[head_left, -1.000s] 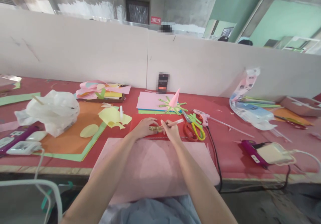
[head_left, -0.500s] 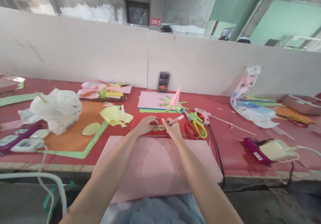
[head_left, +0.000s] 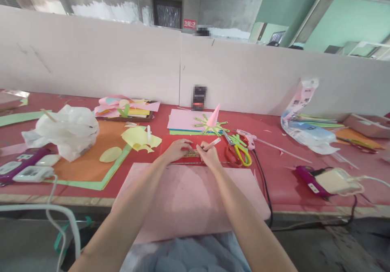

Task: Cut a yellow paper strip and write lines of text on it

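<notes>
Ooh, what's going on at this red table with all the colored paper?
A person has both hands over a red sheet. The right hand holds a pen beside a small gold-patterned piece, and the left hand is at that piece's other end. Just beyond stands a pink paper cone with green strips spread around its base. Scissors and a pink glue gun lie to the right.

Bare forearms (head_left: 134, 201) angle inward. The left hand (head_left: 179, 150) arches, fingers curled; beside it, the right hand (head_left: 209, 153) pinches tight.
</notes>
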Motion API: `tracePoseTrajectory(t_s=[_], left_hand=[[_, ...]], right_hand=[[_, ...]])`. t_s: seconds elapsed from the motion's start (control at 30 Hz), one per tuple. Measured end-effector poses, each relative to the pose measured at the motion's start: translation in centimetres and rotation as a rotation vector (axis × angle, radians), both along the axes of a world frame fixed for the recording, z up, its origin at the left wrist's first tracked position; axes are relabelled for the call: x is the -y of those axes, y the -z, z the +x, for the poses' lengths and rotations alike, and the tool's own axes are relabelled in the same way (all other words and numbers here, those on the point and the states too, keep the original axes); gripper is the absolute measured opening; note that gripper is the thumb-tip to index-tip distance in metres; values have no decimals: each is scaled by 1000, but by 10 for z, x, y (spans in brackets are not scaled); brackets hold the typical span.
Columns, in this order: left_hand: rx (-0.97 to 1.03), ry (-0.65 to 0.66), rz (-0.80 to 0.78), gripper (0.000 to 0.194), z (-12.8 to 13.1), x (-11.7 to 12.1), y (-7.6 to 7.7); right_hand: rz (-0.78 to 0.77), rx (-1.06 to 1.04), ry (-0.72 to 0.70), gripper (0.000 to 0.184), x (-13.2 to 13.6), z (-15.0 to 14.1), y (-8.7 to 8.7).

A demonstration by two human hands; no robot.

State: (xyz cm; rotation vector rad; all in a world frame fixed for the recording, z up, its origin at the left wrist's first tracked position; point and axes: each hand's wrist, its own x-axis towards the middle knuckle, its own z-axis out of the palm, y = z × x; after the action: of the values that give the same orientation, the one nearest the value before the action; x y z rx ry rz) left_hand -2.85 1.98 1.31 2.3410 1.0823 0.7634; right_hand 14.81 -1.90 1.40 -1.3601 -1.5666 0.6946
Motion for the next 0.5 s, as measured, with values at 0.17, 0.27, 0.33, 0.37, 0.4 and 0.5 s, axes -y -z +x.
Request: tracePoseTrajectory(t_s=[0.17,0.27,0.33,0.37,0.4,0.5], left_hand=[[-15,6,21,28,0,-2,2],[-14,9,21,28,-1,-3,4],[-10,8,20,27,-1,-4,5],[-7,9,20,27,-1,-4,5],[-5,10,22,27,-1,-4,5],[0,10,26,28,-1,-5,6]], right_hand=[[5,30,27,30,-1,1,0],[4,31,44,30,-2,1,0],[1,12,34,30,-2,1,1],[0,12,31,30,-2,1,2],[2,16,32,30,-3,1,2],[-13,21,28,28,-3,2,3]])
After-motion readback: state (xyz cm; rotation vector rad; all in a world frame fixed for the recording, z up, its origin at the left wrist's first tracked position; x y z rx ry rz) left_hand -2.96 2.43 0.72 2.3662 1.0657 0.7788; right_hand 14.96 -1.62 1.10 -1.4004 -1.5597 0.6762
